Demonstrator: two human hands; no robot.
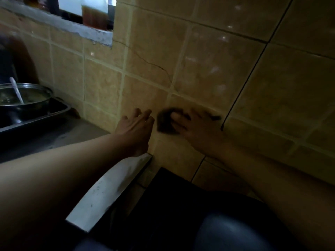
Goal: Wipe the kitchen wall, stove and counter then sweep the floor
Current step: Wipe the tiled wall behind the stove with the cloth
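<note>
The beige tiled kitchen wall (208, 57) fills most of the view, with a thin crack running across one tile. My right hand (195, 127) presses a dark scrub pad (164, 122) against the wall low down; both are blurred by motion. My left hand (135, 127) rests with fingers spread flat on the wall just left of the pad. Below my hands lies the dark stove (174, 200), with a pale counter edge (108, 192) beside it.
A steel pot (23, 96) with a spoon in it stands at the left in a metal sink (54, 110). A window ledge (72, 26) with a brown bottle on it sits at the top left. A thin black cable (253, 69) hangs down the wall at the right.
</note>
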